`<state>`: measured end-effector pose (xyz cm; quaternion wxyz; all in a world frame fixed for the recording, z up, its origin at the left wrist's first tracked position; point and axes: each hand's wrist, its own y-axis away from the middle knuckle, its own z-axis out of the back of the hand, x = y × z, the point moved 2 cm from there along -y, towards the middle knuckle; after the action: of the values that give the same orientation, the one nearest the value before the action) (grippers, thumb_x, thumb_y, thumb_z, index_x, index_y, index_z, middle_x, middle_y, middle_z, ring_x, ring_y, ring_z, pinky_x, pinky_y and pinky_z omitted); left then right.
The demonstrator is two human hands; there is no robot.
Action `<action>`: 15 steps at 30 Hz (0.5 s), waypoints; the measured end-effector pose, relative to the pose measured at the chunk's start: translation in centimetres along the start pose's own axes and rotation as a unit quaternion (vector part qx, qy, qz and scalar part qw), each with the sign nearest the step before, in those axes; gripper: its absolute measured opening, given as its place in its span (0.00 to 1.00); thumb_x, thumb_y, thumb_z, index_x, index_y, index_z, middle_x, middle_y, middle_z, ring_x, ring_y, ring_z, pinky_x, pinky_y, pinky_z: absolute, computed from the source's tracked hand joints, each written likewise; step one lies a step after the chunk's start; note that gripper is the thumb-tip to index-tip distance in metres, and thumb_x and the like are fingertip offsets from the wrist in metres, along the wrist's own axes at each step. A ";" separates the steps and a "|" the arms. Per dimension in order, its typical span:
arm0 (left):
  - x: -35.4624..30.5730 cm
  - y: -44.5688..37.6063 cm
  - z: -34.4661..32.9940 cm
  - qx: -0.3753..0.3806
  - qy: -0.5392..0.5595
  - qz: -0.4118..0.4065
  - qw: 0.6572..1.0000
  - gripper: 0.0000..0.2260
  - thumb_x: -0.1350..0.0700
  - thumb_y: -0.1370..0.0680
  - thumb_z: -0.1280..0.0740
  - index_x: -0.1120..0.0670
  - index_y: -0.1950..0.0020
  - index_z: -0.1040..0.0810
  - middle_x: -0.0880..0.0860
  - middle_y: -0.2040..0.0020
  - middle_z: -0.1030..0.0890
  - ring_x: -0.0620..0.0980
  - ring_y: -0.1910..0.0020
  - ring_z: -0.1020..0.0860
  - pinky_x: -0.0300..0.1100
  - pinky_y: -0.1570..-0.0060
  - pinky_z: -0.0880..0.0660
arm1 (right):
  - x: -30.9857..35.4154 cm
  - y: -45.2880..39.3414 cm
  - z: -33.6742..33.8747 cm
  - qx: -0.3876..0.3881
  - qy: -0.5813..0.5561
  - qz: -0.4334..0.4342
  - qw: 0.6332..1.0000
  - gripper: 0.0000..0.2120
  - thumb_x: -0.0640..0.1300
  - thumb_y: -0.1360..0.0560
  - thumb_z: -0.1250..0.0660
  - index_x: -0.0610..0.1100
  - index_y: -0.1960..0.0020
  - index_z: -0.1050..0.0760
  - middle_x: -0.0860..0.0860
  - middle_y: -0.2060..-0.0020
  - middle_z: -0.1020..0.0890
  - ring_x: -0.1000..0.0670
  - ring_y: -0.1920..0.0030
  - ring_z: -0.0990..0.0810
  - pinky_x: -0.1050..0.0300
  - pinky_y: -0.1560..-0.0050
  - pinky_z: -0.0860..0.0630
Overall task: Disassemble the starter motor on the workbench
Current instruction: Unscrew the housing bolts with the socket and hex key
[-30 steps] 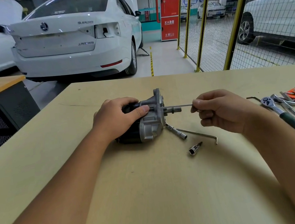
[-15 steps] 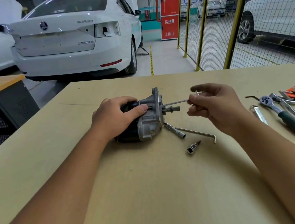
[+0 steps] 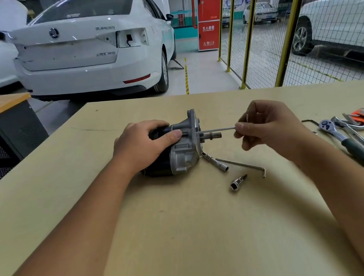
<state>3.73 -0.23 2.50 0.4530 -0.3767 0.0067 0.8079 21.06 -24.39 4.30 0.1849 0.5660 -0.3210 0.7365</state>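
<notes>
Head camera looks down on a big tan workbench (image 3: 142,225), and the starter motor (image 3: 178,154) lies on its side near the middle of it. That motor is a chunky lump of metal, so it is probably heavy and hard, and it will not bend or squash. Its round black body could roll, so the best place to hold it looks like the fat middle, pressed down onto the wood. The left hand (image 3: 141,147) does just that: it is wrapped over the top of the motor, with the thumb lying along the silver end. A short shaft sticks out of the silver end, and its teeth look bad for gripping. The right hand (image 3: 268,125) pinches a long thin hex key (image 3: 218,130) by its bent end, and the straight part reaches into the silver end, most likely into a bolt. That key is thin and smooth, so it may slip or twist in the fingers. Just beside the motor lie a socket extension (image 3: 216,163), another hex key (image 3: 242,165) and a small bit socket (image 3: 238,183). A ratchet (image 3: 342,138) lies farther right.
</notes>
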 end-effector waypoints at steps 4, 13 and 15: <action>0.0 0.0 0.0 0.000 0.000 0.000 1.000 0.32 0.20 0.38 0.38 0.35 0.42 0.17 0.40 0.44 0.16 0.48 0.38 0.23 0.55 0.36 0.26 | -0.1 0.0 0.0 0.015 -0.062 -0.047 0.997 0.10 0.36 0.29 0.25 0.44 0.65 0.24 0.36 0.65 0.18 0.46 0.76 0.25 0.55 0.73 0.26; 0.2 -0.1 -0.1 0.002 0.002 -0.003 1.000 0.33 0.20 0.37 0.38 0.36 0.40 0.17 0.40 0.43 0.17 0.48 0.38 0.23 0.56 0.35 0.26 | -0.1 -0.1 -0.6 0.030 -0.302 -0.200 0.931 0.16 0.53 0.28 0.28 0.39 0.53 0.22 0.41 0.64 0.17 0.54 0.74 0.22 0.60 0.73 0.23; 0.2 -0.1 -0.1 0.003 0.001 -0.003 1.000 0.33 0.20 0.37 0.38 0.36 0.40 0.17 0.40 0.43 0.17 0.48 0.38 0.23 0.56 0.35 0.26 | -0.2 -0.1 -0.3 0.037 -0.266 -0.240 0.933 0.19 0.56 0.30 0.28 0.40 0.52 0.22 0.42 0.65 0.17 0.55 0.77 0.24 0.61 0.77 0.26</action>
<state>3.81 -0.07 2.30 0.4563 -0.3761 0.0081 0.8064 20.96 -24.08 4.05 0.2427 0.8077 -0.1857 0.5042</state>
